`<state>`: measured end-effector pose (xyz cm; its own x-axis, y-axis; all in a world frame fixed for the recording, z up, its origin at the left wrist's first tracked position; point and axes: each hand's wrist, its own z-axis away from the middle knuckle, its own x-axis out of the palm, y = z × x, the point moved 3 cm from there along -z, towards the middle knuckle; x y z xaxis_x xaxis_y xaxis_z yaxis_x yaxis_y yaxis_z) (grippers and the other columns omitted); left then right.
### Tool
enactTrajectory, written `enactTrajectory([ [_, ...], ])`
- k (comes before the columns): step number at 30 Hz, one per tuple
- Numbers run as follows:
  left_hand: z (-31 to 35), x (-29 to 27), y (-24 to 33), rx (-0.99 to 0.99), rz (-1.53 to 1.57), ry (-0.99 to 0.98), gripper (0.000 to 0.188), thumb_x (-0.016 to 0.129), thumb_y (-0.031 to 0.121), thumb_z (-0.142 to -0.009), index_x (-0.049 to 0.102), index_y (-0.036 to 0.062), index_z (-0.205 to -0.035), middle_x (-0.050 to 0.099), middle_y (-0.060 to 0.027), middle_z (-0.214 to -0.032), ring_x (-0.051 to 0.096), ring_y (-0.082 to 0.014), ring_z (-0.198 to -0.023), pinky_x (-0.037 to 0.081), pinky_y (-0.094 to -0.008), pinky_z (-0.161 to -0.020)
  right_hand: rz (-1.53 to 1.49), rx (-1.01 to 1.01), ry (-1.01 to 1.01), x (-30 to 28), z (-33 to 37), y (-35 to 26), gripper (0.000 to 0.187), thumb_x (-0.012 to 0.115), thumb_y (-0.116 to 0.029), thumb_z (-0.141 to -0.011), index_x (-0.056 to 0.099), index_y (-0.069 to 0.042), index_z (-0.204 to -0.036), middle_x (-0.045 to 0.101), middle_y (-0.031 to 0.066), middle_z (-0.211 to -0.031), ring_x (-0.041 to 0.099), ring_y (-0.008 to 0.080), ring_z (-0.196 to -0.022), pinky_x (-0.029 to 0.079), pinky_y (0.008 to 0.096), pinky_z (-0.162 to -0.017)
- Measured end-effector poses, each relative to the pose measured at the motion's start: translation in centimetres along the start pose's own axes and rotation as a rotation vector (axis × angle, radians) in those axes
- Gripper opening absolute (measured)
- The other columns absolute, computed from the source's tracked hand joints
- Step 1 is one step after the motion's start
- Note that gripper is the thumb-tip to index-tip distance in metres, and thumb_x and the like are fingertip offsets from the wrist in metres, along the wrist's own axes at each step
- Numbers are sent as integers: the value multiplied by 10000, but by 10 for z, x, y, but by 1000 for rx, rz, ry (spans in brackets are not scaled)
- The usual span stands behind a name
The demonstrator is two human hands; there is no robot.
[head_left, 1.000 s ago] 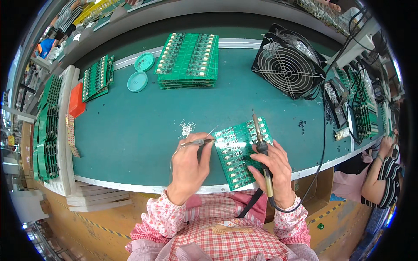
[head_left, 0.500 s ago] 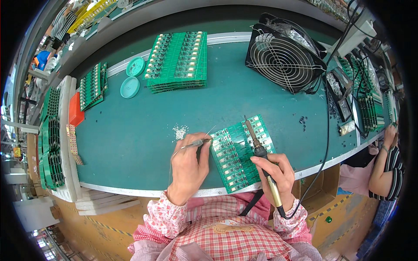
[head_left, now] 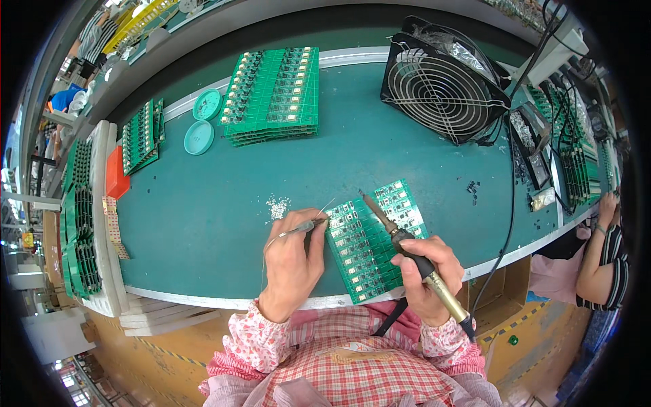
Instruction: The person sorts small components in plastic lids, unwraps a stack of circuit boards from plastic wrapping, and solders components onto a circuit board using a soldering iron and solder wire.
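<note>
A green circuit board (head_left: 373, 241), with rows of small white and black parts, lies tilted at the table's front edge. My right hand (head_left: 430, 275) is closed round a soldering iron (head_left: 422, 262); its dark tip is over the upper part of the board. At the board's upper left corner, my left hand (head_left: 293, 252) is closed on a slim metal tool that looks like tweezers (head_left: 306, 226). A thin solder wire (head_left: 329, 203) sticks out past its fingertips toward the board. Just beyond that hand is a small heap of tiny white parts (head_left: 277, 207).
A stack of boards (head_left: 271, 91) and two round turquoise lids (head_left: 199, 138) stand at the back. A black fan (head_left: 441, 85) sits back right, the iron's cable (head_left: 510, 197) running past it. More boards (head_left: 142, 136) and a red box (head_left: 116, 173) are left. Another person's arm (head_left: 600, 251) shows far right.
The soldering iron has swung left, its tip moving from the board's top edge area toward the middle columns, and its handle tilts more. My left hand has barely moved.
</note>
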<state>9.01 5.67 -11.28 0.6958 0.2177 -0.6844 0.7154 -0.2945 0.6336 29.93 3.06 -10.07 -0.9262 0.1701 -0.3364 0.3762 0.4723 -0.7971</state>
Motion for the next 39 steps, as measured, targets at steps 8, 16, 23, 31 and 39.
enactTrajectory([
  [8,-1,0,1,-1,1,-1,27,655,-41,-865,632,-39,-880,704,-138,-983,674,-320,-804,515,-370,-740,-308,250,106,16,4,6,214,711,-60,-899,553,6,-1027,706,113,-748,731,164,-684,560,251,-593],
  [16,0,0,0,-8,10,1,39,654,-47,-860,642,-33,-895,703,-137,-987,672,-324,-830,516,-370,-742,-331,260,72,17,4,8,200,685,-28,-909,534,11,-1033,699,133,-787,728,168,-697,568,259,-602],
  [23,0,0,0,-1,21,-5,93,659,-46,-856,649,-21,-945,699,-138,-992,670,-332,-863,514,-382,-785,-363,249,68,19,4,9,222,692,-25,-912,520,10,-1049,699,139,-812,730,171,-717,568,257,-611],
  [31,-1,-1,1,-4,13,-8,122,665,-43,-853,658,-12,-971,695,-138,-992,666,-335,-875,511,-383,-790,-389,126,69,18,6,10,233,694,-30,-910,513,13,-1050,668,134,-775,729,207,-696,566,273,-588],
  [39,0,-1,1,-12,13,-13,135,663,-49,-846,656,-7,-974,693,-134,-994,661,-331,-887,508,-385,-796,-395,118,59,18,6,10,236,701,-31,-896,522,13,-1044,676,148,-783,729,201,-683,563,272,-581],
])
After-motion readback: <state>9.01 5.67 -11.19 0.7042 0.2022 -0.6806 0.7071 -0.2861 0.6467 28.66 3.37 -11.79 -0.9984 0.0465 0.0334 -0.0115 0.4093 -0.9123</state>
